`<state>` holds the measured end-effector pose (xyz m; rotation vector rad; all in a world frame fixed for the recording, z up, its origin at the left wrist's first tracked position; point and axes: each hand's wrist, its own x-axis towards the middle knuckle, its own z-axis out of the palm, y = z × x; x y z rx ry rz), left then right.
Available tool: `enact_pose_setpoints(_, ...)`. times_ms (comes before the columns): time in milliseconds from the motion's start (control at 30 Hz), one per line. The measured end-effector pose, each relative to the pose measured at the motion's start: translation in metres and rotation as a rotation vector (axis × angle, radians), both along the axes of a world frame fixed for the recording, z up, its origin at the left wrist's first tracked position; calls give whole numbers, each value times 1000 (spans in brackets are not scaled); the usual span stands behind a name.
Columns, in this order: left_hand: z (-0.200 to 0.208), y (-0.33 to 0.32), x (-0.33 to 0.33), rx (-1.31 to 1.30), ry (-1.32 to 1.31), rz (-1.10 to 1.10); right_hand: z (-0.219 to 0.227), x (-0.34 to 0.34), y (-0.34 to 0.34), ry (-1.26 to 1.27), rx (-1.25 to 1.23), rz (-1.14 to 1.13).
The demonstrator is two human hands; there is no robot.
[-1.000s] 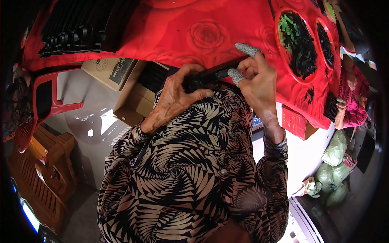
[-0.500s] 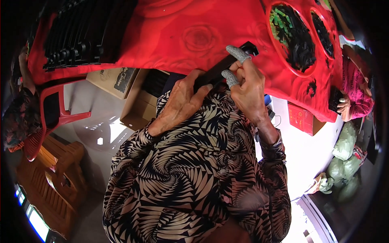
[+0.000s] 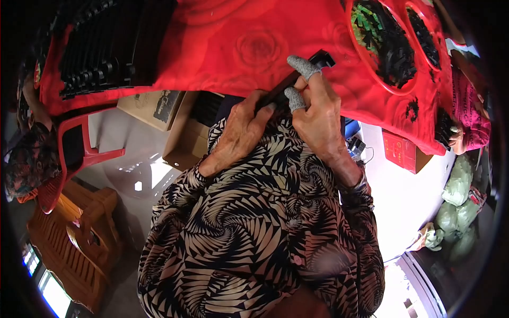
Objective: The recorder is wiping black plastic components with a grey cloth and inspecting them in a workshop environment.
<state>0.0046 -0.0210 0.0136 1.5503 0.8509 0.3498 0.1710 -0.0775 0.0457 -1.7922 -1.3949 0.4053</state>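
Observation:
A long black plastic bar [image 3: 287,84] lies slantwise over the near edge of the red-covered table, its hooked far end pointing away to the right. Its near end is gripped by my left hand [image 3: 241,129], thumb on one side and fingers on the other. My right hand [image 3: 319,117] closes around the bar nearer the hooked end. Grey knitted cots cover the index finger and thumb of that hand, and the index lies across the bar. Whether a small part sits between those fingertips is hidden.
A stack of similar black bars [image 3: 101,58] lies at the table's left. Red-rimmed baskets [image 3: 366,66] of small black and green pieces stand at the right. Below are an open cardboard box [image 3: 183,140], a red chair [image 3: 79,143] and a red box [image 3: 400,151]. Other people sit at both sides.
My right hand has shifted slightly left, and its covered index finger and thumb have moved with it. My left hand keeps its hold on the bar.

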Motion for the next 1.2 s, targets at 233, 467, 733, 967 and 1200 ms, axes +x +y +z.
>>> enact_pose_setpoints(233, 21, -17, 21, -98, -14, 273, -8, -3, -9, -123, 138, 84)
enact_pose_setpoints(467, 5, -16, 27, 86, -58, 124, -4, -6, -21, -196, 50, -2)
enact_pose_setpoints(733, 6, -15, 32, 76, -56, 156, -5, -8, -17, -236, 58, 22)
enact_pose_setpoints(967, 5, -15, 29, 187, 26, 131, -2, -9, -20, -207, 75, -3)
enact_pose_setpoints(1200, -3, -12, 22, 236, 28, 113, -4, -5, -23, -82, 14, 53)
